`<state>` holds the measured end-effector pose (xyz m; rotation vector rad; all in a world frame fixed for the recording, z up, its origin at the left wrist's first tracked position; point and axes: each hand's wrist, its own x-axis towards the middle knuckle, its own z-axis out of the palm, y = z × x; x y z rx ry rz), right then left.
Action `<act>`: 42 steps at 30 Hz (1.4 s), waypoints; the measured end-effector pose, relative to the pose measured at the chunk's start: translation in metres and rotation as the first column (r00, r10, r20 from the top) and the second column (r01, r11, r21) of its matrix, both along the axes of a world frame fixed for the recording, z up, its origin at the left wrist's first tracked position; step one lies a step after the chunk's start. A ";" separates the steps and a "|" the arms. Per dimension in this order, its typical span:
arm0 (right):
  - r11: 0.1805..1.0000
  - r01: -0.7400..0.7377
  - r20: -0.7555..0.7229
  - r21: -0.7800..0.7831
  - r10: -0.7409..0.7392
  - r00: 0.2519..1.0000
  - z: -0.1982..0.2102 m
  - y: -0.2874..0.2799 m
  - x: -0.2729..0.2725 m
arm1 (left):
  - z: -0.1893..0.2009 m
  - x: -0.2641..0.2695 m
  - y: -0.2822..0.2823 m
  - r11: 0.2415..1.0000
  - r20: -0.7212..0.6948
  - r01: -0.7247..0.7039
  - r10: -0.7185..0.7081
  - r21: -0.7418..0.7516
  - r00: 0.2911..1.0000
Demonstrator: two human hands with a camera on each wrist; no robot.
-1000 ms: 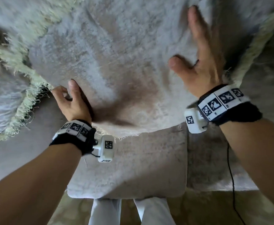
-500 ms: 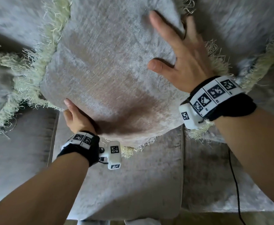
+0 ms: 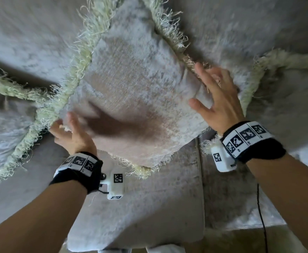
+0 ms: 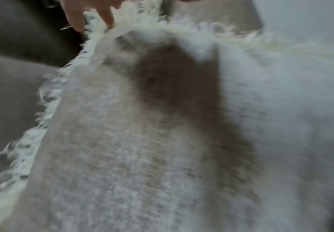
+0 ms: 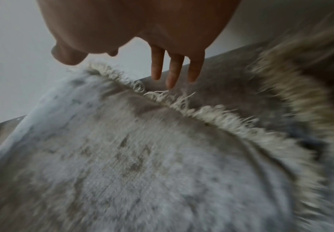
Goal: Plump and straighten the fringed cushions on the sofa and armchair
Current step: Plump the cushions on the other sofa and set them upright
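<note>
A grey velvet cushion [image 3: 138,92] with pale cream fringe stands tilted like a diamond against the sofa back, its lower corner on the seat. My left hand [image 3: 71,130] is blurred at the cushion's lower left edge, fingers spread by the fringe. My right hand [image 3: 215,94] has straight, spread fingers over the cushion's right edge, the fingertips near its fringe. In the left wrist view the cushion [image 4: 162,141] fills the frame and fingertips [image 4: 78,23] touch the fringe. In the right wrist view straight fingers [image 5: 170,70] hover just above the fringed edge of the cushion [image 5: 142,157].
Another fringed cushion [image 3: 7,114] leans at the left and a third [image 3: 286,92] at the right. The grey sofa seat [image 3: 149,207] lies below, with a seam between its seat cushions. A black cable [image 3: 261,212] hangs by my right forearm.
The cushion has turned and settled lower against the sofa back. My right hand slid from its upper face to its right edge. My left hand rose from under the lower edge to the left fringe.
</note>
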<state>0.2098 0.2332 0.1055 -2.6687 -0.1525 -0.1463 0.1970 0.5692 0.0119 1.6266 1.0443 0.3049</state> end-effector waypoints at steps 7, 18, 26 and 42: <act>0.958 0.280 -0.083 -0.055 -0.284 0.955 0.060 -0.037 -0.096 | 0.109 -0.006 -0.028 0.735 0.130 0.578 -0.651 0.356 0.748; 0.873 0.466 -0.323 -0.145 -0.487 0.811 0.160 -0.109 -0.222 | 0.210 -0.062 -0.175 -0.009 -0.181 0.907 -0.981 0.422 0.074; 0.929 0.320 -0.548 -0.186 -0.368 0.751 0.159 -0.220 -0.300 | 0.226 -0.137 -0.292 -0.289 -0.400 0.922 -0.900 0.257 -0.171; 0.959 0.188 -0.604 -0.213 -0.281 0.745 0.184 -0.384 -0.388 | 0.251 -0.226 -0.466 -0.397 -0.530 0.889 -0.817 0.230 -0.228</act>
